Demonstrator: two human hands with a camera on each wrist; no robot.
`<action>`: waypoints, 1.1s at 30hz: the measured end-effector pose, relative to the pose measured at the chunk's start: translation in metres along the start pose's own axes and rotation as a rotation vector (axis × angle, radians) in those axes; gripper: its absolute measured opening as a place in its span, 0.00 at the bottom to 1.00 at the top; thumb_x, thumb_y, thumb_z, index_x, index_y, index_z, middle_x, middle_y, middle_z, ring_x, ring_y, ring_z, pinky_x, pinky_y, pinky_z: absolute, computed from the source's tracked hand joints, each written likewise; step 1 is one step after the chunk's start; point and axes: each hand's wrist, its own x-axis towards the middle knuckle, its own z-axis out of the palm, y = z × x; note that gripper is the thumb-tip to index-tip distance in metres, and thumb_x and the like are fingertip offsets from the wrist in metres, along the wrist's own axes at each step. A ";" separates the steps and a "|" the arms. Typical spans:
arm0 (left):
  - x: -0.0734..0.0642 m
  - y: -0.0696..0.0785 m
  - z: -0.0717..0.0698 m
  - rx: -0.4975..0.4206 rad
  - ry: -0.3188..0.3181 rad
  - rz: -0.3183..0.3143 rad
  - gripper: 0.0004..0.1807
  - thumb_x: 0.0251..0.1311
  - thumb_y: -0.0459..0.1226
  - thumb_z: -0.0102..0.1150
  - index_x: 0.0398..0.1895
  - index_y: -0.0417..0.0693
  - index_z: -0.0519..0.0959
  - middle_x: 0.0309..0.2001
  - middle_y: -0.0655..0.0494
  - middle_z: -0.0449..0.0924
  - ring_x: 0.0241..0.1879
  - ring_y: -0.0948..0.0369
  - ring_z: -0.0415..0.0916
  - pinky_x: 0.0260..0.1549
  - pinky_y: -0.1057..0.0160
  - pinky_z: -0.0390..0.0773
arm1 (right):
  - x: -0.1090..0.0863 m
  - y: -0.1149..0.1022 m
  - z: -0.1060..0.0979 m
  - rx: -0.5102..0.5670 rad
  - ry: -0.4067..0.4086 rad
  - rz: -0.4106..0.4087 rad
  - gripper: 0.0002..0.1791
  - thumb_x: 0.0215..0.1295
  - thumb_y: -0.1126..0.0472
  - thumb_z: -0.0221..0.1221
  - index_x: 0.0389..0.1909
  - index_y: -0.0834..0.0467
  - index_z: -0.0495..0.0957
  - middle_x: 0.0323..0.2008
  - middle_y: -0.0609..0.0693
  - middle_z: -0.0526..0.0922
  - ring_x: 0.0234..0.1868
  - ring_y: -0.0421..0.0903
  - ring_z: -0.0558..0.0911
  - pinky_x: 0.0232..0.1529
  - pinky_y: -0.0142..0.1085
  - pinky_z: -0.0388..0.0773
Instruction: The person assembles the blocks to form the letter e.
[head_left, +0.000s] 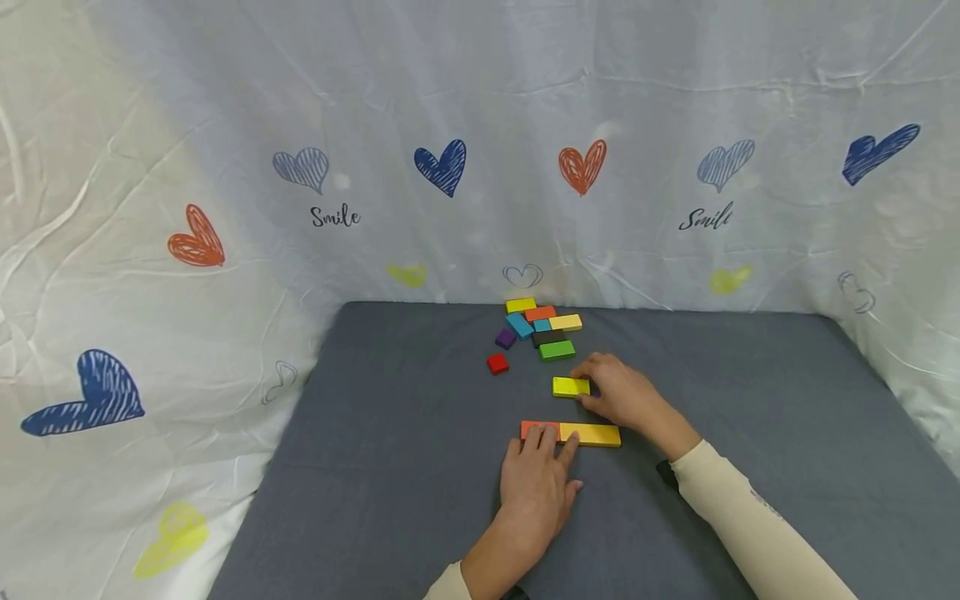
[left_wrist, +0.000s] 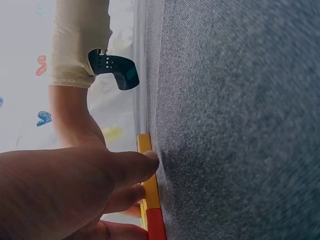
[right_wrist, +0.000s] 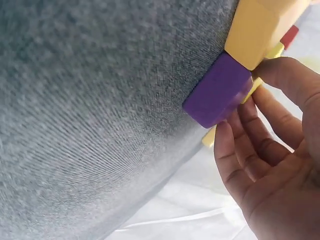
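Observation:
My left hand (head_left: 534,483) rests its fingers on a row of two blocks lying end to end: a red-orange block (head_left: 542,427) and a longer yellow-orange block (head_left: 596,435). In the left wrist view the thumb lies near the yellow-orange block (left_wrist: 151,192), and the red block (left_wrist: 156,223) adjoins it. Just beyond the row, my right hand (head_left: 622,394) is at the right end of a yellow block (head_left: 570,387). Its thumb and fingers pinch a purple block (right_wrist: 220,90) in the right wrist view; the head view hides that block behind the hand.
Farther back lies a loose group of blocks, among them a green block (head_left: 557,351), a black block (head_left: 548,337), a purple block (head_left: 506,338) and a red block (head_left: 498,363). Behind the grey-covered table (head_left: 390,433) hangs a white curtain (head_left: 495,75) printed with hearts.

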 end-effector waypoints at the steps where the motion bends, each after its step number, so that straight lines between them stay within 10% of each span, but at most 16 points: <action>1: 0.000 0.000 0.000 0.002 0.000 0.000 0.37 0.70 0.69 0.52 0.81 0.81 0.62 0.62 0.60 0.69 0.62 0.60 0.65 0.57 0.56 0.71 | 0.000 0.000 0.001 -0.002 0.004 -0.001 0.22 0.65 0.60 0.74 0.58 0.60 0.85 0.51 0.54 0.83 0.53 0.54 0.83 0.52 0.53 0.83; 33: -0.001 0.001 0.002 0.010 0.027 -0.001 0.37 0.71 0.69 0.52 0.81 0.80 0.63 0.62 0.59 0.69 0.62 0.60 0.65 0.57 0.56 0.71 | -0.006 -0.001 0.003 0.011 0.011 0.049 0.22 0.64 0.62 0.74 0.59 0.60 0.85 0.51 0.54 0.82 0.42 0.47 0.79 0.44 0.47 0.83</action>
